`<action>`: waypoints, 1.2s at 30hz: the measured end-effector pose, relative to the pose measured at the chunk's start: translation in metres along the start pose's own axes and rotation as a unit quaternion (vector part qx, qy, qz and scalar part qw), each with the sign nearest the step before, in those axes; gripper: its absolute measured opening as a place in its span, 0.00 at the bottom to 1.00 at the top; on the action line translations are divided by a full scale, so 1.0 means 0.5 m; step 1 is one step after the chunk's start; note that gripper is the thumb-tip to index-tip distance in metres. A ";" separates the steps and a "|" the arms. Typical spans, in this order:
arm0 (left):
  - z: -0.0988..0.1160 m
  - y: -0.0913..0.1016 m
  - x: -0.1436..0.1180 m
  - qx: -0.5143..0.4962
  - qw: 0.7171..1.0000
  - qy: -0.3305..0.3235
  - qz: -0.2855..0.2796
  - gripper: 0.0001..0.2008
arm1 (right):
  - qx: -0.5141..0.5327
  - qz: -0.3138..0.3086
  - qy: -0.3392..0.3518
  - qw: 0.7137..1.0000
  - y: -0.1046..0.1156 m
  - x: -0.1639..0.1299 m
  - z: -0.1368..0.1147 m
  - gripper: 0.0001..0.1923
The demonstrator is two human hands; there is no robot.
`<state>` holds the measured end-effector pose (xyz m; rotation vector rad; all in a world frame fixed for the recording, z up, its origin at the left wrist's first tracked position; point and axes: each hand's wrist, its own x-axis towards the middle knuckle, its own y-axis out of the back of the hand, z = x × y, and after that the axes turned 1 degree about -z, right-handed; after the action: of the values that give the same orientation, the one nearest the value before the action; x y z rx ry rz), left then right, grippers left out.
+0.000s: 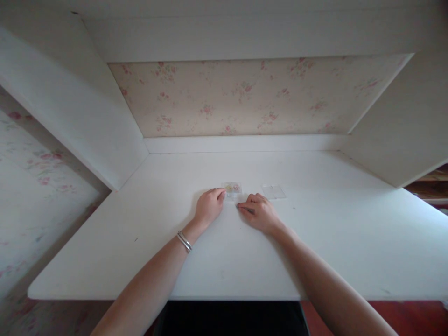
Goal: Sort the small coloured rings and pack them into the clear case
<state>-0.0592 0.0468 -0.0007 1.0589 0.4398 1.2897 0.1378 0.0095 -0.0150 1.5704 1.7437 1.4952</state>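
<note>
A small clear plastic box (232, 188) with tiny yellowish and reddish pieces inside lies on the white desk. My left hand (210, 204), fingers curled together, grips the box at its left side. Just right of and nearer than the box, my right hand (259, 213) is closed in a pinch low over the desk. Something small and dark shows at its fingertips, too small to name. Beyond the right hand lies a flat clear plastic lid (274, 192), apart from the box.
The white desk (224, 270) has a raised back strip (245, 143) and panels on both sides. Small dark marks or bits (136, 240) show on its surface. A shelf (259, 35) hangs above, and floral wallpaper (241, 98) covers the back.
</note>
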 end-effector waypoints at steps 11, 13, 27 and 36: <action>0.017 0.005 -0.021 -0.006 0.999 -0.042 0.006 0.15 | 0.095 0.084 -0.058 0.990 0.000 0.007 0.004 0.12; 0.027 -0.001 -0.028 -0.002 0.997 -0.072 -0.025 0.15 | 0.112 0.101 -0.072 0.986 0.000 0.016 0.004 0.12; 0.055 -0.021 -0.043 0.084 0.982 -0.115 -0.122 0.14 | 0.091 0.079 -0.036 0.992 -0.016 0.080 -0.010 0.09; 0.052 -0.026 -0.040 0.090 0.982 -0.119 -0.112 0.15 | 0.007 0.019 -0.027 0.999 -0.013 0.111 -0.016 0.10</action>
<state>-0.0372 0.0194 -0.0044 1.2607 0.4857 0.9233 0.1103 0.0556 0.0030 1.6452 1.7060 1.4475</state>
